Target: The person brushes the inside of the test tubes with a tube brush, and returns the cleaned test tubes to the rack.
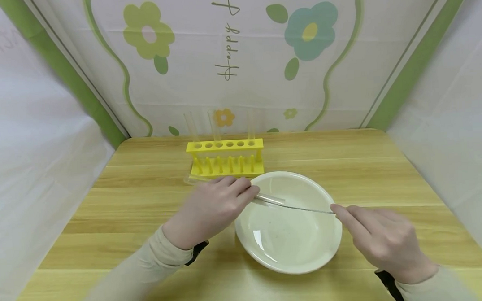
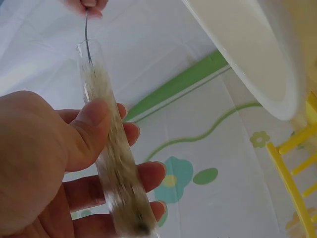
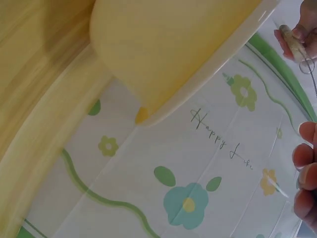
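My left hand [image 1: 215, 207] grips a clear glass test tube [image 1: 274, 199] above the left side of a white basin [image 1: 289, 238]. In the left wrist view, a test tube brush [image 2: 121, 171] fills the tube with its pale bristles, its dark tip near the tube's far end. From the tube's mouth its thin twisted wire [image 1: 306, 208] runs to the right. My right hand [image 1: 384, 241] pinches that wire near the basin's right rim. At the right edge of the right wrist view only a few curled fingertips [image 3: 307, 171] show.
Behind the basin stands a yellow test tube rack [image 1: 224, 145] with 3 upright glass tubes [image 1: 214, 127] in it. The wooden table [image 1: 145, 168] ends at a patterned cloth wall [image 1: 254, 91], with white cloth on both sides. The basin holds clear liquid with a bright reflection.
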Action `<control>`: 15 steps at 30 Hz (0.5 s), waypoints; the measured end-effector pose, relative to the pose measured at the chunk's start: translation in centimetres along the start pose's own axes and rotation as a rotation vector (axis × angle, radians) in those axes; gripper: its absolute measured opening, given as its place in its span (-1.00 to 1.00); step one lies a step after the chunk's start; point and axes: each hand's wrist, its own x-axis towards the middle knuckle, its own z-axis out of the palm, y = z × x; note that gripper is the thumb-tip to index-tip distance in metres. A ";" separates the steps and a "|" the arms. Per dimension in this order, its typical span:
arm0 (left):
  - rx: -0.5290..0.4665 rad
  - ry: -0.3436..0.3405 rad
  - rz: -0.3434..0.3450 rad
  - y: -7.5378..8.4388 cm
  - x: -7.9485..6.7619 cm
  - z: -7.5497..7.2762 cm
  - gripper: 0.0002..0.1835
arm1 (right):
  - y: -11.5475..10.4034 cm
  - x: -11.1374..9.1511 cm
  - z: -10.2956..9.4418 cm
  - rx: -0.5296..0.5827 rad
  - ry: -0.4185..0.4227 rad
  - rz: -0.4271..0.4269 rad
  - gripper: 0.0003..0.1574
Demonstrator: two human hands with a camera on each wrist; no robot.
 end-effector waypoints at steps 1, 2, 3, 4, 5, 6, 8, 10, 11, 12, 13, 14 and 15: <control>0.003 0.003 0.003 0.1 0.1 0.0 -0.81 | -0.1 0.1 0.1 0.008 -0.013 0.003 -0.66; 0.006 0.006 0.004 0.3 0.3 0.0 -0.81 | -0.2 0.2 0.2 0.013 -0.024 0.007 -0.66; 0.006 0.007 0.002 0.4 0.4 0.0 -0.82 | -0.3 0.3 0.2 0.013 -0.034 0.009 -0.66; 0.004 0.008 0.001 0.4 0.5 0.0 -0.82 | -0.3 0.3 0.3 0.011 -0.040 0.011 -0.65; 0.006 0.007 0.000 0.5 0.6 0.0 -0.82 | -0.4 0.4 0.4 0.012 -0.047 0.014 -0.66; 0.001 0.006 0.001 0.6 0.6 0.0 -0.81 | -0.4 0.4 0.4 0.013 -0.053 0.015 -0.66; 0.003 0.010 0.006 0.7 0.8 -0.1 -0.80 | -0.5 0.4 0.6 0.021 -0.061 0.017 -0.68; 0.014 0.017 0.019 0.9 1.0 -0.1 -0.78 | -0.7 0.4 0.8 0.033 -0.067 0.018 -0.70; 0.023 0.019 0.026 1.1 1.1 -0.1 -0.78 | -0.7 0.5 0.9 0.038 -0.070 0.018 -0.71; 0.026 0.021 0.030 1.2 1.2 -0.1 -0.78 | -0.8 0.5 1.1 0.041 -0.074 0.020 -0.71; 0.035 0.024 0.033 1.3 1.3 0.0 -0.78 | -0.9 0.6 1.2 0.043 -0.080 0.023 -0.70; 0.040 0.025 0.036 1.4 1.4 0.0 -0.78 | -1.0 0.7 1.3 0.046 -0.086 0.025 -0.70; 0.046 0.026 0.038 1.4 1.5 0.0 -0.78 | -1.1 0.8 1.4 0.045 -0.093 0.028 -0.69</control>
